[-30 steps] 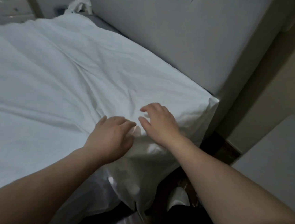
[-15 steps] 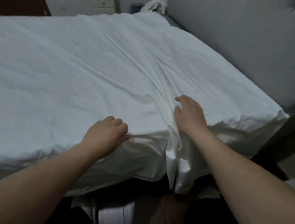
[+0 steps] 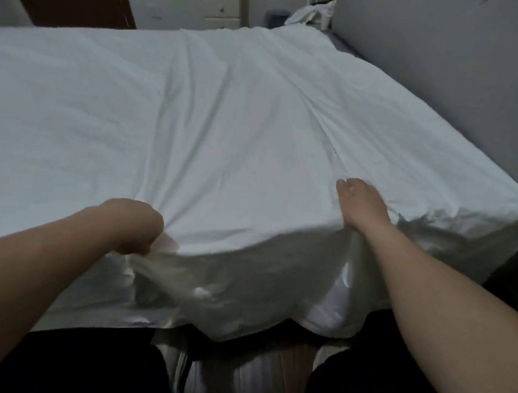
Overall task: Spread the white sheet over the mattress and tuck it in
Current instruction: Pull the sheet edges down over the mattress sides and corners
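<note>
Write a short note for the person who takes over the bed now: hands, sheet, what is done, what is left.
Left hand: grips the sheet at the near edge.
Right hand: lies on the sheet near the headboard corner; its grip cannot be told.
Sheet: spread over the mattress top, some creases; near edge hangs loose.
Done: spreading.
Left: smooth creases, tuck in near side and corner.
</note>
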`<state>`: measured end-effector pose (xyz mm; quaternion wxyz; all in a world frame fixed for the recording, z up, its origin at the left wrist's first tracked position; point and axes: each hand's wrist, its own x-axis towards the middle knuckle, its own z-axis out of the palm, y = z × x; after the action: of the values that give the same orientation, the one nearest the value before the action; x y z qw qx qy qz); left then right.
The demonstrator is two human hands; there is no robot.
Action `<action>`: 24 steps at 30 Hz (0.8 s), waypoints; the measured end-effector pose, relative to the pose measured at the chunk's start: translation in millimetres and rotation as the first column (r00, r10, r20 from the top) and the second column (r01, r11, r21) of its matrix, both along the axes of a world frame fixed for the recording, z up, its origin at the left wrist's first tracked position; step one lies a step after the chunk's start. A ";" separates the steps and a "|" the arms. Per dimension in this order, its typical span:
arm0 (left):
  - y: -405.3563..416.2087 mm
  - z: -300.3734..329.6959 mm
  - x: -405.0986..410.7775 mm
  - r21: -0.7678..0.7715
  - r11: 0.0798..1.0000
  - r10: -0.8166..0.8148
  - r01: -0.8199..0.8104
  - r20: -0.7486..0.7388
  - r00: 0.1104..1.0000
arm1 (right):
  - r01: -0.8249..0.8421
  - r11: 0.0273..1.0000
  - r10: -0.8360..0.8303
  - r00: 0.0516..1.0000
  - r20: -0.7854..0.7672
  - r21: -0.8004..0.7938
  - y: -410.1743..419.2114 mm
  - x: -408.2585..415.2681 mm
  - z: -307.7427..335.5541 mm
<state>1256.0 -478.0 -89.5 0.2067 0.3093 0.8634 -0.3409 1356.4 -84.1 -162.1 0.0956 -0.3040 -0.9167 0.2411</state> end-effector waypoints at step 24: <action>83.3 -6.2 4.9 -0.007 0.954 -0.299 0.299 -0.047 0.953 | 0.168 0.986 -0.168 0.986 0.017 0.020 32.5 27.2 -10.7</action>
<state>1260.9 -394.7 -95.7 0.1319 0.4282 0.8112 -0.3757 1383.6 -51.6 -172.8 0.1099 -0.3816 -0.8908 0.2210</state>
